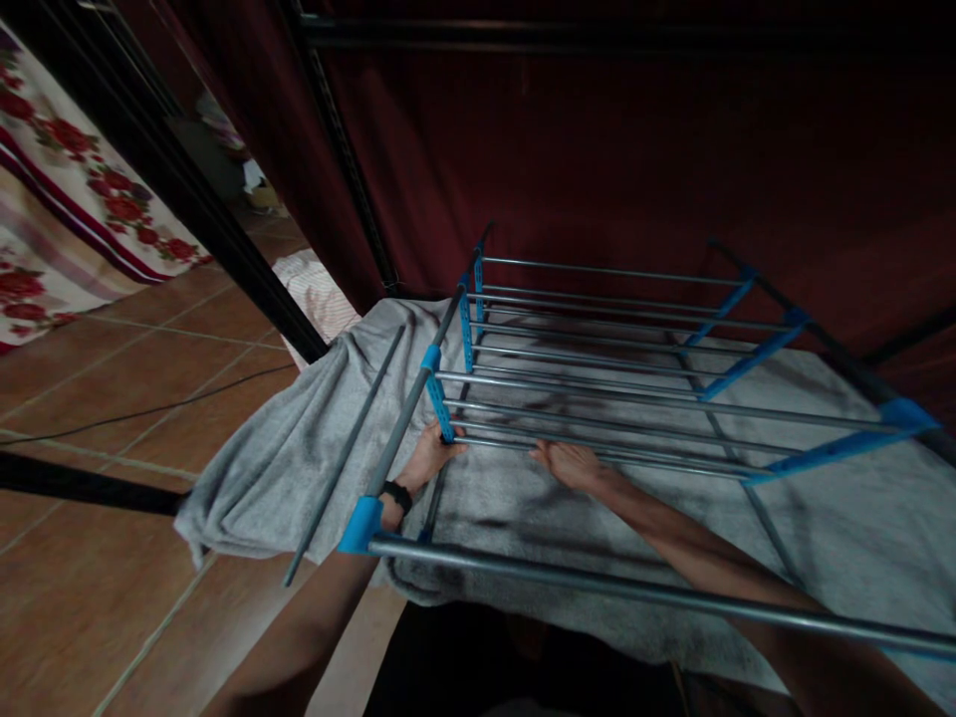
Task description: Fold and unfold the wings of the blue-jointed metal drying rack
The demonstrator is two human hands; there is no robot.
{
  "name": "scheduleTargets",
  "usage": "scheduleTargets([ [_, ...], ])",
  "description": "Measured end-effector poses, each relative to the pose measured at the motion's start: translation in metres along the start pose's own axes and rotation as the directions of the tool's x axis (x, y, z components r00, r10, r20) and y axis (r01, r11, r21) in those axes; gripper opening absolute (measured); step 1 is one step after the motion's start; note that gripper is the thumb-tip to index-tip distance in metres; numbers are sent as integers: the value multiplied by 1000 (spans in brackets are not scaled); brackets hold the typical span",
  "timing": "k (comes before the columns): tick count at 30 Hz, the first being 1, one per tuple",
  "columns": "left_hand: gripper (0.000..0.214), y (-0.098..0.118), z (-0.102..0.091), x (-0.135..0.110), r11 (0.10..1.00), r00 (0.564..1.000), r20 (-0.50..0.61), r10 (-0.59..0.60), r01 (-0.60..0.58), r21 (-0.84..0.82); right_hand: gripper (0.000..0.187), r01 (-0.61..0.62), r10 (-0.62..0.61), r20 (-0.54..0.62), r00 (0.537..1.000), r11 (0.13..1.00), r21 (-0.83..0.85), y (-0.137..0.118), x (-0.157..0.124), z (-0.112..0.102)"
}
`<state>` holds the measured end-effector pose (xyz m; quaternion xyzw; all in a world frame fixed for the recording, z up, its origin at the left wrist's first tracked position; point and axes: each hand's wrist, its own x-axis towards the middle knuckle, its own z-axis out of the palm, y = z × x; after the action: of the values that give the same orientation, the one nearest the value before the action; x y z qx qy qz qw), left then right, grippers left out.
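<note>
The left hand [429,460] reaches under the near grey rail [597,588] of a metal rack [597,349] and closes its fingers [448,450] around a blue connector [440,403] where the thin crossbars meet the side rail. A dark band [397,494] sits on that wrist. The right hand [572,463] lies just to the right of the left fingers, palm down with fingers stretched flat and gripping nothing, their tips touching the nearest thin crossbar [634,450]. Both hands rest over a grey towel [299,438] that spreads beneath the rack and droops off the edge to the left of the left fingers. Beyond the fingers hangs a dark red curtain [597,149]; far left lies a tiled floor [112,378] and a flowered cloth [60,199].
</note>
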<state>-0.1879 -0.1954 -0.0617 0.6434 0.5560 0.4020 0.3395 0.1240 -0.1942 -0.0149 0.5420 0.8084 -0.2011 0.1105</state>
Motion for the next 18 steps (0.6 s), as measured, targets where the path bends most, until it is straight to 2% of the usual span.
scheduleTargets([
  [4, 18, 0, 0, 1, 1000, 1000, -7, 12, -12, 7, 48, 11, -11, -23, 1000, 1000, -4, 0, -1, 0],
  [10, 18, -1, 0, 1, 999, 1000, 5, -31, 31, 15, 47, 26, -26, -34, 999, 1000, 14, 1, 0, -1],
  [18, 16, 0, 0, 0, 998, 999, 0, -55, 55, -13, 52, 28, -29, 9, 1000, 993, 115, 5, 3, -2],
])
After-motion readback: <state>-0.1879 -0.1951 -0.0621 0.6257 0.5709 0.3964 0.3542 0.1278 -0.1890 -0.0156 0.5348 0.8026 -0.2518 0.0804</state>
